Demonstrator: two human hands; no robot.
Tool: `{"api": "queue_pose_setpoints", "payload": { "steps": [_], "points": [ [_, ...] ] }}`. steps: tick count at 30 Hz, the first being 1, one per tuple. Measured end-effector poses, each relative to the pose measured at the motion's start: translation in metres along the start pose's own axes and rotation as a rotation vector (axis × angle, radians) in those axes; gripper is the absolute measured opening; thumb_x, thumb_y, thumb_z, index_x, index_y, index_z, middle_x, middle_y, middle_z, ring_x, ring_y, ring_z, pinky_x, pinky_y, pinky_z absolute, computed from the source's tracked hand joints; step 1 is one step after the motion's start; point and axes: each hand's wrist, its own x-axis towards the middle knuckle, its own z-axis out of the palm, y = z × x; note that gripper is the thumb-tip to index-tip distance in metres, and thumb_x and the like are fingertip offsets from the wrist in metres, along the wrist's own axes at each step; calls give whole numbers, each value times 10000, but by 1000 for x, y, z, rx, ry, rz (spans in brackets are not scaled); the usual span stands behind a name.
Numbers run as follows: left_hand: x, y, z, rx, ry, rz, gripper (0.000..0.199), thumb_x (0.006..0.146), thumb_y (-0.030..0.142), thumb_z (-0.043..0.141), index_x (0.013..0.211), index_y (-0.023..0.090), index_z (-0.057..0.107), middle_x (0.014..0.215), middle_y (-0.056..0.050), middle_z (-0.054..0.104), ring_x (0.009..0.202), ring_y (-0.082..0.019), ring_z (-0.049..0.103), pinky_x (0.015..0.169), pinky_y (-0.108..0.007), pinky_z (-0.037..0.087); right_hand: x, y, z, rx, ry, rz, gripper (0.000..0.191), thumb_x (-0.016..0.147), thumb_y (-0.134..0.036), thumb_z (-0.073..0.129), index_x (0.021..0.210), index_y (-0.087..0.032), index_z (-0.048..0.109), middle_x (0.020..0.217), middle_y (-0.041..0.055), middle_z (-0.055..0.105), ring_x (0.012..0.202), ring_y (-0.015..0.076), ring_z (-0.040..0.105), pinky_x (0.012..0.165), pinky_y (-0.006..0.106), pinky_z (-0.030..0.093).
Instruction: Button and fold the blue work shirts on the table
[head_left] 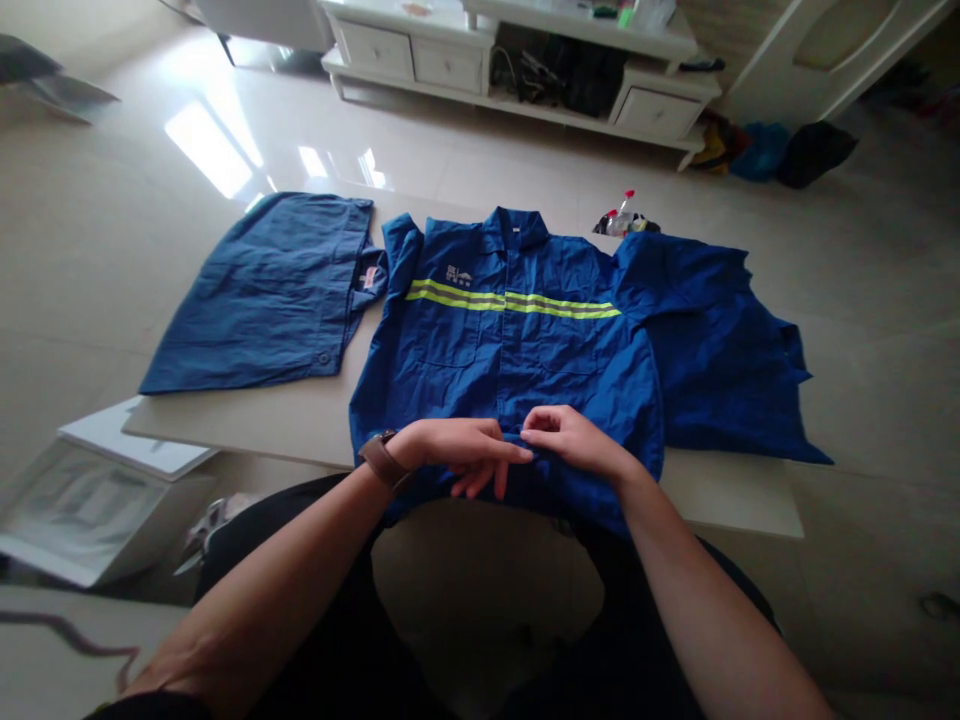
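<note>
A blue work jacket (525, 345) with a yellow-and-grey reflective stripe lies front up before me, collar away from me. Its lower end hangs over the near table edge. Over the lower front, my left hand (472, 450) has its index finger stretched to the right and its other fingers loosely apart, pointing down; its thumb is hidden. Close beside its fingertip, my right hand (570, 437) is closed, thumb and fingers curled together at the jacket's front opening. Whatever sits between those fingertips is too small to make out.
A faded blue folded garment (262, 290) lies to the left, and a darker blue garment (720, 350) to the right, on the pale table (735, 500). Beyond stand bottles with red caps (624, 215) and a white cabinet (450, 65). A white box (105, 500) is at lower left.
</note>
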Motion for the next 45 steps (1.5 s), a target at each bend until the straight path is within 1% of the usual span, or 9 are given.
{"api": "queue_pose_setpoints", "payload": {
  "steps": [2, 6, 11, 16, 26, 33, 36, 41, 45],
  "points": [
    [12, -7, 12, -102, 41, -50, 755, 859, 832, 544, 795, 117, 778, 691, -145, 751, 510, -195, 676, 428, -249, 361, -2, -2, 0, 41, -10, -13, 256, 817, -421, 722, 838, -168, 684, 763, 14, 660, 704, 140, 564, 656, 266, 431],
    [37, -20, 34, -427, 294, -14, 714, 810, 818, 642, 922, 118, 732, 900, -140, 787, 661, -208, 745, 574, -278, 526, -9, -4, -2, 110, 19, -11, 193, 802, -345, 713, 892, -175, 717, 823, 25, 703, 760, 157, 626, 686, 275, 494],
    [49, -24, 47, -735, 494, 78, 389, 828, 475, 828, 899, 110, 712, 853, -68, 723, 638, -116, 684, 599, -234, 508, -11, 4, -6, 186, 58, 8, 259, 769, -340, 766, 961, -193, 675, 820, 8, 698, 749, 160, 657, 657, 275, 532],
    [60, -26, 52, -907, 649, 99, 108, 870, 172, 765, 841, 91, 699, 712, -30, 657, 607, -77, 619, 581, -194, 450, -11, 11, -8, 173, 45, 17, 291, 753, -318, 764, 987, -201, 636, 753, -17, 666, 710, 149, 643, 654, 275, 541],
    [69, -38, 48, -566, 719, 145, 375, 774, 341, 861, 592, 119, 620, 535, 3, 566, 526, -78, 482, 551, -245, 327, -6, 20, -3, -114, 206, -79, 190, 722, -236, 635, 909, -222, 605, 657, -55, 591, 601, 128, 534, 564, 248, 380],
    [64, -38, 47, -467, 781, 147, 385, 756, 374, 851, 599, 143, 587, 539, 14, 548, 529, -82, 455, 551, -247, 305, -10, 12, 6, -295, 248, -128, 137, 794, -213, 588, 929, -241, 588, 697, -48, 600, 636, 139, 540, 629, 276, 398],
    [62, -36, 47, -452, 772, 141, 403, 730, 396, 864, 597, 148, 575, 542, 23, 526, 531, -80, 439, 550, -247, 295, -11, 11, 5, -227, 236, -138, 154, 802, -230, 603, 952, -245, 571, 711, -50, 603, 650, 139, 551, 642, 274, 411],
    [58, -34, 45, -408, 727, 193, 443, 730, 448, 847, 572, 156, 553, 549, 32, 498, 537, -72, 403, 561, -254, 286, -10, 12, 2, 92, 210, -101, 319, 757, -276, 685, 1029, -255, 520, 685, -79, 584, 623, 132, 558, 619, 261, 438],
    [60, -35, 43, -406, 730, 222, 474, 714, 487, 854, 569, 162, 542, 548, 37, 490, 546, -75, 412, 572, -255, 304, -8, 15, 0, 182, 208, -78, 326, 745, -287, 709, 1013, -255, 527, 669, -89, 562, 607, 119, 530, 608, 252, 446]
  ]
}}
